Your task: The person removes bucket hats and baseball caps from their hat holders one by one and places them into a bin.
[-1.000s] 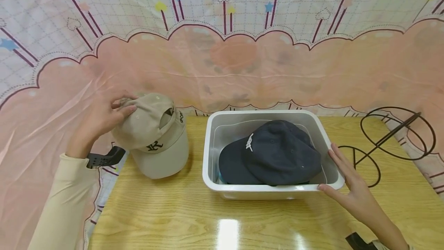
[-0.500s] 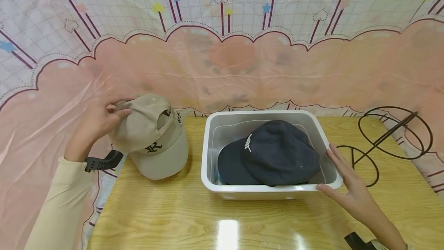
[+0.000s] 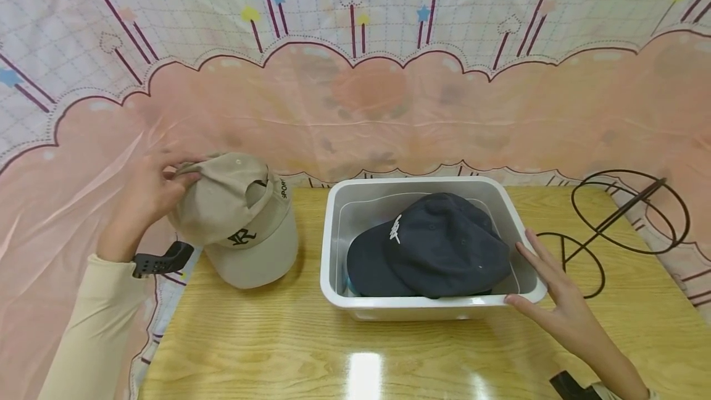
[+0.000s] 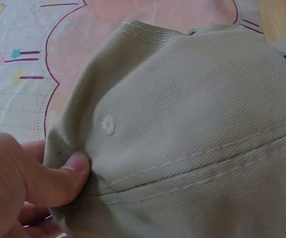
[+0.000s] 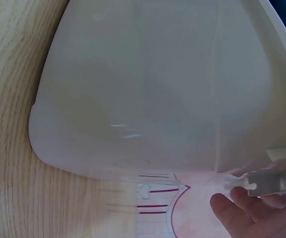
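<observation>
My left hand point(image 3: 147, 193) pinches the crown of a beige baseball cap point(image 3: 213, 202) with black lettering, at the table's left. In the left wrist view, the thumb of my left hand point(image 4: 38, 183) presses the cap's fabric point(image 4: 173, 109) into a fold. A dark navy cap point(image 3: 444, 245) with a white emblem lies inside a light grey plastic bin point(image 3: 416, 312). My right hand point(image 3: 572, 310) rests at the bin's right front corner, thumb on the front rim and fingers extended over the right rim. The right wrist view shows the bin's outer wall point(image 5: 133, 89) beside my fingers.
A wooden table point(image 3: 266, 344) carries everything. Looped black cable point(image 3: 611, 221) lies to the right of the bin. A patterned pink and white cloth point(image 3: 366, 110) hangs behind and drapes along the table's left side. Something blue shows slightly beneath the navy cap.
My left hand has shifted slightly left, drawing the beige cap's crown with it. The head view has drifted a little. The right hand and the bin hold their place.
</observation>
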`<state>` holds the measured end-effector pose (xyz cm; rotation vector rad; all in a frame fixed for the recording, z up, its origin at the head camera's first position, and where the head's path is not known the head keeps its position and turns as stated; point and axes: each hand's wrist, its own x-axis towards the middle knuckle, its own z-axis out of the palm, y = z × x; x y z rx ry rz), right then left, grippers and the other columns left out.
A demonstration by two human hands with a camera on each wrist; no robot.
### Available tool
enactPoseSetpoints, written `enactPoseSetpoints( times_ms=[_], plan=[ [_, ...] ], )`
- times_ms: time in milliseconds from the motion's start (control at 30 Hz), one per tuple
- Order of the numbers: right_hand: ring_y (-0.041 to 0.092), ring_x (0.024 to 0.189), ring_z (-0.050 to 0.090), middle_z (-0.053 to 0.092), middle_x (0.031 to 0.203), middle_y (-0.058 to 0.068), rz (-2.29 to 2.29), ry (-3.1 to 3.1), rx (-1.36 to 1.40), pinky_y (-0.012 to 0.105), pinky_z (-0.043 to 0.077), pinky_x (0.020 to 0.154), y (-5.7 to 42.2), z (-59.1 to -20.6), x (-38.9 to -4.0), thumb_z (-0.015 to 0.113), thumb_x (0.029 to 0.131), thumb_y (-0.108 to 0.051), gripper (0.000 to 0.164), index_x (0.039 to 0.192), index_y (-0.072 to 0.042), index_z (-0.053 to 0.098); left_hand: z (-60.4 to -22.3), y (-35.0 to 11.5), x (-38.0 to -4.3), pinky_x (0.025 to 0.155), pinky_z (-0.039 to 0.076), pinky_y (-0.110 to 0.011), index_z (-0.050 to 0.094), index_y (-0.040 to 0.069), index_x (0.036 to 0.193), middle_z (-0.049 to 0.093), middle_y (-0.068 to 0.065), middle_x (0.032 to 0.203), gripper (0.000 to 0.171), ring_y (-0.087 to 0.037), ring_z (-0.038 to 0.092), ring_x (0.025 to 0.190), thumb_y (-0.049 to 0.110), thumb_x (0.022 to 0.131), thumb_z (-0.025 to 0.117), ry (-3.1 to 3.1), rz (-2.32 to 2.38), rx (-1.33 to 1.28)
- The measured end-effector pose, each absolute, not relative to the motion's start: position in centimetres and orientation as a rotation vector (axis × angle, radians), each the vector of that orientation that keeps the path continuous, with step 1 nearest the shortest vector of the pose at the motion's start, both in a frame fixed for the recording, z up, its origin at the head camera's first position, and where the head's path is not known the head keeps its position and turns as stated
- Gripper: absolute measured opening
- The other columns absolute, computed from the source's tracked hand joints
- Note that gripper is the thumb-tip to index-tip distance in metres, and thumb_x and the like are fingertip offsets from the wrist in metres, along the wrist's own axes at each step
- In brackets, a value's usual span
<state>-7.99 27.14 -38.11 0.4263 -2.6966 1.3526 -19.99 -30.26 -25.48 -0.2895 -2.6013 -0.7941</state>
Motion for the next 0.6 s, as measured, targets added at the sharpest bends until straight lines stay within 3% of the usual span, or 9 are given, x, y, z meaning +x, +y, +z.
enactPoseSetpoints(
  times_ms=[200, 400, 500, 600],
  plan=[
    [0.002, 0.14, 0.006, 0.006, 0.159, -0.006, 1.358, -2.705, 0.415, 0.075, 0.016, 0.095, 27.2, -38.2, -7.9, 0.073, 0.081, -0.007, 0.083, 0.15, -0.019, 0.029, -25.0, -30.4, -20.0, 0.071, 0.033, -0.002, 0.072, -0.004, 0.098, 0.063, -0.02, 0.102, 0.02, 0.008, 0.042, 0.091, -0.006, 0.079, 0.07, -2.587, -0.794, -0.23],
    [0.004, 0.141, 0.007, 0.006, 0.159, -0.006, 1.352, -2.707, 0.401, 0.068, 0.018, 0.1, 27.1, -38.3, -7.8, 0.073, 0.081, -0.006, 0.084, 0.15, -0.02, 0.028, -24.5, -30.8, -19.7, 0.069, 0.033, -0.003, 0.07, -0.001, 0.108, 0.06, -0.018, 0.105, 0.024, -0.01, 0.051, 0.095, 0.0, 0.084, 0.066, -2.628, -0.782, -0.126],
    [0.004, 0.14, 0.009, 0.007, 0.159, -0.006, 1.321, -2.71, 0.404, 0.04, 0.02, 0.111, 27.0, -38.3, -7.9, 0.073, 0.08, -0.006, 0.084, 0.15, -0.02, 0.028, -24.4, -31.1, -19.5, 0.066, 0.034, -0.003, 0.069, 0.0, 0.11, 0.058, -0.016, 0.105, 0.025, -0.006, 0.052, 0.09, 0.002, 0.085, 0.065, -2.622, -0.782, -0.097],
    [0.003, 0.14, 0.01, 0.008, 0.158, -0.005, 1.287, -2.709, 0.408, 0.01, 0.02, 0.1, 27.0, -38.4, -7.9, 0.074, 0.08, -0.006, 0.084, 0.15, -0.02, 0.029, -24.4, -31.1, -19.5, 0.064, 0.034, -0.002, 0.07, -0.001, 0.108, 0.058, -0.013, 0.1, 0.024, 0.01, 0.047, 0.081, 0.002, 0.085, 0.065, -2.581, -0.766, -0.083]
  ],
)
